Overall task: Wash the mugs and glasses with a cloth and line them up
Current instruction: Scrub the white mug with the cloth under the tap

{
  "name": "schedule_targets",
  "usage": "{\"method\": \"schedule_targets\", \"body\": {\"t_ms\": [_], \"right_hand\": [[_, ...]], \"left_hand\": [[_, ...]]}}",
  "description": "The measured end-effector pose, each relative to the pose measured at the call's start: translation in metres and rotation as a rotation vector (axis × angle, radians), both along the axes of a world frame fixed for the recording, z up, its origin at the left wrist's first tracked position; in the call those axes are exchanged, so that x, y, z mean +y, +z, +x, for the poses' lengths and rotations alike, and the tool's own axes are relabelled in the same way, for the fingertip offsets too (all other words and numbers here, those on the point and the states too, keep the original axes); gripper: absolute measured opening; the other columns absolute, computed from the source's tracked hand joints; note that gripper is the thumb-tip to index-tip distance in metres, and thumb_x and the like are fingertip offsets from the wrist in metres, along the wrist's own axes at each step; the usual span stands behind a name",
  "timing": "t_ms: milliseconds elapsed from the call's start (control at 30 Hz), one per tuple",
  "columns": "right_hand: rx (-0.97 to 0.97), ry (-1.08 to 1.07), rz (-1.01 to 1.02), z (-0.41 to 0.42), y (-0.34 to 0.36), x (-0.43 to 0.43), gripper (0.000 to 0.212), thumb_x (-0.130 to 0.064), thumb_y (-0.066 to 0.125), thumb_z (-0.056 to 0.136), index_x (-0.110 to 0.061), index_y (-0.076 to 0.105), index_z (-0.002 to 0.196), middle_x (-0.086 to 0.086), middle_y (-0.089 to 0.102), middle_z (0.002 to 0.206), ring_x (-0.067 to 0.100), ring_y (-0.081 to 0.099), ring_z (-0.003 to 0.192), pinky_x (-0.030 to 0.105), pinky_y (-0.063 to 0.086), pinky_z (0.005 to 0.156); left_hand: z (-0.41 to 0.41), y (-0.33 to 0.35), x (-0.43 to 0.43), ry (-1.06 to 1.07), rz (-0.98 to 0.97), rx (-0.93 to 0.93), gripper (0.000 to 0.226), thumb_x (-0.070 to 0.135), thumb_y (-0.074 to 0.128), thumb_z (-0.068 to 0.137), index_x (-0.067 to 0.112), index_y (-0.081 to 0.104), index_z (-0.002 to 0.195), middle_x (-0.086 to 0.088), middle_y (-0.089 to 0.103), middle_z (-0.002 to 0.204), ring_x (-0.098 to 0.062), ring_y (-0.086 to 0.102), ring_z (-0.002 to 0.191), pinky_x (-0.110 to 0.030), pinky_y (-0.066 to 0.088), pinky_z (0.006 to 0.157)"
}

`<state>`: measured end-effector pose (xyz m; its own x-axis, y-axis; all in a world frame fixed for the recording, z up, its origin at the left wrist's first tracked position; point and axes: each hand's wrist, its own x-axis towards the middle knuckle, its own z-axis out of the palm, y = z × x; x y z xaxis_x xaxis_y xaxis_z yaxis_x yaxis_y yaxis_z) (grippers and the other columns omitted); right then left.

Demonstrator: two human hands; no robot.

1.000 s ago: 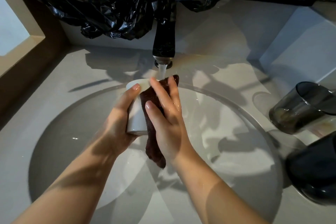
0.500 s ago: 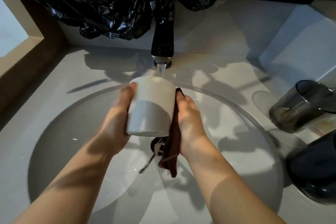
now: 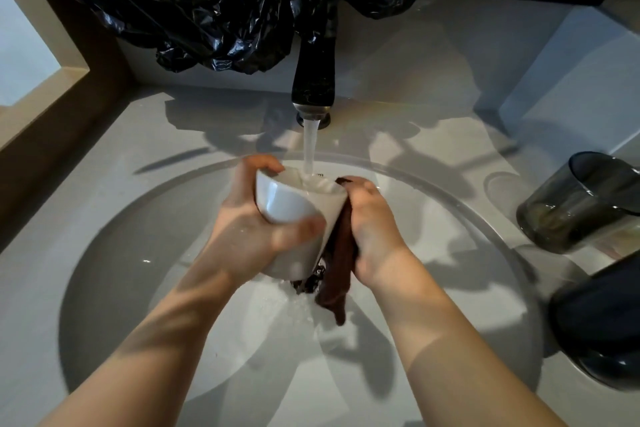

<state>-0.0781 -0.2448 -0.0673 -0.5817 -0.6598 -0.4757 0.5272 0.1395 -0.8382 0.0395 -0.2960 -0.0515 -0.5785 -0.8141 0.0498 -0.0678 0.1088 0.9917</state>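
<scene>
A white mug (image 3: 294, 204) is held over the middle of the round basin (image 3: 114, 253), tilted with its mouth toward the tap, and the water stream (image 3: 310, 146) runs into it. My left hand (image 3: 256, 236) wraps around the mug's left side and front. My right hand (image 3: 370, 229) presses a dark brown cloth (image 3: 341, 274) against the mug's right side; the cloth's tail hangs down toward the drain. A smoky grey glass (image 3: 571, 208) and a dark mug (image 3: 602, 322) stand on the counter at the right.
The black tap (image 3: 313, 80) stands behind the basin, under crumpled black plastic sheeting (image 3: 225, 3). A wooden frame (image 3: 52, 87) borders the counter on the left. A white wall block (image 3: 575, 80) rises at the back right.
The mug has tipped so its mouth faces the tap and water now pours in. My left thumb has come across the mug's front. My right hand stays on the cloth at the mug's right side.
</scene>
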Motion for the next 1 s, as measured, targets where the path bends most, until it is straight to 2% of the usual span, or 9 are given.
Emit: {"method": "schedule_targets", "body": {"t_ms": [100,200,300,467,533,633,800,900,1000], "right_hand": [[0.507,0.025,-0.098,0.022,0.001,0.005,0.016,-0.028,0.049,0.085,-0.029,0.056,0.099,0.003,0.06,0.111,0.018,0.055,0.107,0.028,0.043,0.096],[0.919,0.296,-0.102,0.036,-0.003,0.007,0.05,-0.043,0.036,0.085,-0.034,0.048,0.133,-0.009,0.035,0.151,0.008,0.017,0.143,0.028,0.01,0.118],[0.803,0.269,-0.136,0.028,0.001,0.001,0.044,-0.047,0.035,0.085,-0.047,0.046,0.129,-0.013,0.033,0.152,0.002,0.019,0.143,0.034,0.011,0.119],[0.416,-0.028,-0.063,0.008,-0.001,-0.008,0.025,-0.032,0.047,0.098,-0.026,0.061,0.117,0.002,0.06,0.127,0.018,0.053,0.121,0.039,0.036,0.11],[0.247,-0.131,0.052,-0.001,-0.001,-0.006,0.013,-0.031,0.048,0.097,-0.023,0.058,0.095,0.009,0.064,0.101,0.028,0.061,0.1,0.047,0.046,0.099],[0.275,-0.099,0.09,0.006,0.003,0.002,0.011,-0.03,0.048,0.097,-0.023,0.043,0.09,0.002,0.055,0.086,0.018,0.056,0.081,0.038,0.048,0.088],[0.692,0.145,-0.017,0.035,0.006,0.006,0.031,-0.045,0.042,0.089,-0.038,0.043,0.119,-0.006,0.053,0.123,0.015,0.05,0.114,0.033,0.038,0.103],[0.617,0.007,-0.023,0.013,0.003,-0.006,0.032,-0.038,0.045,0.095,-0.022,0.058,0.119,0.002,0.061,0.121,0.021,0.054,0.115,0.038,0.039,0.106],[0.352,-0.102,0.068,-0.006,-0.005,-0.007,0.017,-0.032,0.049,0.097,-0.018,0.059,0.095,0.008,0.063,0.093,0.027,0.06,0.091,0.038,0.05,0.088]], "left_hand": [[-0.01,-0.005,-0.003,0.198,0.396,0.206,0.063,0.021,0.082,0.049,0.028,0.048,0.102,0.001,0.061,0.086,-0.002,0.065,0.057,-0.023,0.051,0.047],[-0.009,-0.004,-0.008,0.232,0.649,0.26,0.066,0.035,0.072,0.055,0.02,0.047,0.114,-0.005,0.065,0.089,-0.01,0.068,0.058,-0.024,0.052,0.046],[-0.007,-0.003,-0.01,0.194,0.581,0.206,0.06,0.031,0.072,0.061,0.017,0.048,0.114,-0.005,0.066,0.089,-0.007,0.068,0.058,-0.022,0.051,0.047],[-0.008,-0.003,-0.006,0.157,0.398,0.118,0.052,0.026,0.076,0.053,0.025,0.05,0.098,0.0,0.063,0.086,-0.004,0.067,0.062,-0.029,0.055,0.054],[-0.01,-0.005,0.0,0.113,0.344,0.07,0.05,0.026,0.075,0.052,0.027,0.048,0.094,0.001,0.061,0.082,-0.003,0.065,0.06,-0.026,0.053,0.051],[-0.016,-0.008,0.003,0.168,0.376,0.084,0.051,0.028,0.079,0.055,0.029,0.048,0.096,0.001,0.061,0.088,-0.006,0.066,0.065,-0.028,0.053,0.054],[-0.009,-0.008,-0.005,0.221,0.474,0.106,0.057,0.03,0.085,0.051,0.027,0.052,0.097,-0.001,0.066,0.089,-0.009,0.068,0.067,-0.027,0.053,0.057],[-0.005,-0.005,-0.007,0.169,0.415,0.113,0.049,0.027,0.075,0.054,0.025,0.053,0.097,-0.001,0.065,0.087,-0.006,0.067,0.062,-0.027,0.053,0.051],[-0.007,-0.006,-0.004,0.099,0.387,0.071,0.048,0.028,0.074,0.054,0.026,0.05,0.096,0.0,0.062,0.086,-0.006,0.067,0.061,-0.029,0.053,0.05]]}}
